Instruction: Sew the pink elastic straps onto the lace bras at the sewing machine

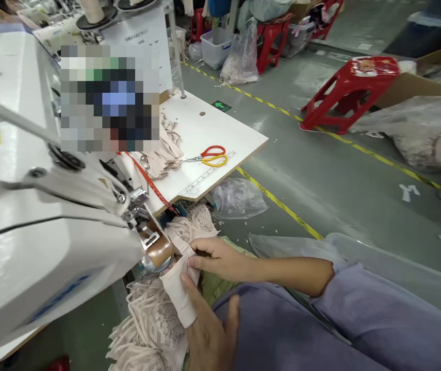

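- Beige cloth band (181, 294) lies at your hands, by the rounded front end of the white sewing machine (84, 252).
- Your right hand (217, 258) pinches its upper edge between thumb and fingers.
- Your left hand (209, 325) is half-open, touching its lower part; I cannot tell whether it grips.
- Lace pieces (154, 322) hang beside it.
- Scissors (203, 157) lie on the white table (235, 129).
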`<action>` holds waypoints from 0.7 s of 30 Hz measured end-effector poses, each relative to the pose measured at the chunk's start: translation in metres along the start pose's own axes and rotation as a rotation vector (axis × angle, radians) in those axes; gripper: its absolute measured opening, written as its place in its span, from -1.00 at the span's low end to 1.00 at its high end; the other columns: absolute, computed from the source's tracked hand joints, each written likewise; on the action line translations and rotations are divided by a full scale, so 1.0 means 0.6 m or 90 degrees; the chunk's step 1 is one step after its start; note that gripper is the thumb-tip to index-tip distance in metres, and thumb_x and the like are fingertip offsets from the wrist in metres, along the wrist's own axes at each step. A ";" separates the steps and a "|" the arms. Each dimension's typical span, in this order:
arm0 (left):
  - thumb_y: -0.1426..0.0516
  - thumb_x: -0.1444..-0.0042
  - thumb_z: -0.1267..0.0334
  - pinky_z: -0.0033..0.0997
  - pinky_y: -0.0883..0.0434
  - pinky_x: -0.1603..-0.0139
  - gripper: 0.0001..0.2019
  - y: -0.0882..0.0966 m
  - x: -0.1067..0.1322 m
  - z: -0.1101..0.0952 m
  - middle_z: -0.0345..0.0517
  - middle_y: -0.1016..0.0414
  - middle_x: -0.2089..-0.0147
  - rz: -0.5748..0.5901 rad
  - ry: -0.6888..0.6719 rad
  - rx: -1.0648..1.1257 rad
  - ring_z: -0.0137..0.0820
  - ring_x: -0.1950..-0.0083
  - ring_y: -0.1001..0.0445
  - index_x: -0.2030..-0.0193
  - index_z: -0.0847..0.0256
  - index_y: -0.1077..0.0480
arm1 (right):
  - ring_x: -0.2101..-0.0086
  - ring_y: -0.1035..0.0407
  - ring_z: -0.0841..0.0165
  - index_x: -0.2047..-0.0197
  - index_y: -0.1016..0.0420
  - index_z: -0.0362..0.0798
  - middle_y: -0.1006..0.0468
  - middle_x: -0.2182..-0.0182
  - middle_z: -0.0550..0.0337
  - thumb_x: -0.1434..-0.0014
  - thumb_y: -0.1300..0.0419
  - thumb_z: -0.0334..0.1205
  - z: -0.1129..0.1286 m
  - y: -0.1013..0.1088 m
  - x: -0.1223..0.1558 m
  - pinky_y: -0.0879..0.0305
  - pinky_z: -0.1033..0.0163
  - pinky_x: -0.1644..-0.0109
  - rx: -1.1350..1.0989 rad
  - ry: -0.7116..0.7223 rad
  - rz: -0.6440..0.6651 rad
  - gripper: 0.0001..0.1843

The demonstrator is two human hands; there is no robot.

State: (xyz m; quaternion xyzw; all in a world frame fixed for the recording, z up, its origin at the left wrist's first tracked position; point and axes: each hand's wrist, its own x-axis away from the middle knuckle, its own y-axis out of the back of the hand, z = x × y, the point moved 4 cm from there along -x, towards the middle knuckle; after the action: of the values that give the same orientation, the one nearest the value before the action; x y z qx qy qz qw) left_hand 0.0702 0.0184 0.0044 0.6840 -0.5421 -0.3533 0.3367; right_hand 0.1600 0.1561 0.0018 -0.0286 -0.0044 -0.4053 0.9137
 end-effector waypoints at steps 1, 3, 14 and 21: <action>-0.10 -0.26 0.01 -0.15 -0.58 0.16 -0.14 0.002 0.005 0.000 0.24 -0.59 0.00 0.015 0.013 0.045 -0.03 0.05 -0.62 -0.51 0.28 0.27 | 0.36 -0.32 0.40 0.23 -0.47 -0.14 -0.47 0.37 0.18 -0.25 -0.15 0.21 -0.004 0.002 0.004 -0.26 0.32 0.29 -0.063 -0.021 0.001 -0.50; -0.01 -0.32 0.02 -0.31 -0.55 0.37 -0.28 0.017 0.006 0.007 0.03 -0.64 0.24 0.052 0.078 0.152 -0.21 0.31 -0.63 -0.49 0.26 0.17 | 0.40 -0.31 0.43 0.22 -0.48 -0.16 -0.46 0.39 0.20 -0.20 -0.21 0.21 -0.010 0.007 0.008 -0.25 0.35 0.34 -0.165 -0.065 0.018 -0.49; -0.14 -0.20 0.10 -0.30 -0.40 0.21 -0.75 0.060 -0.083 0.072 -0.02 -0.49 0.48 0.119 0.152 0.235 -0.23 0.32 -0.51 0.37 0.20 -0.52 | 0.43 -0.29 0.43 0.35 -0.49 -0.15 -0.48 0.45 0.21 -0.33 -0.09 -0.22 -0.001 -0.041 -0.005 -0.15 0.32 0.34 0.416 0.145 0.338 -0.73; -0.03 -0.14 -0.26 -0.30 -0.39 0.34 -0.48 -0.002 -0.079 0.125 -0.18 -0.32 0.55 0.231 0.336 0.583 -0.37 0.49 -0.34 0.40 0.22 -0.40 | 0.31 -0.36 0.31 0.11 -0.51 -0.08 -0.53 0.32 0.10 -0.37 -0.05 -0.26 -0.044 -0.053 -0.015 -0.23 0.22 0.23 0.684 0.398 0.089 -0.80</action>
State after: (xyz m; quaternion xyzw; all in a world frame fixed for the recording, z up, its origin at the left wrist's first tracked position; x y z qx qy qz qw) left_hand -0.0003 0.0592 -0.0304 0.7216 -0.6465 0.1648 0.1847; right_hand 0.1304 0.1400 -0.0235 0.5545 0.0621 -0.2747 0.7831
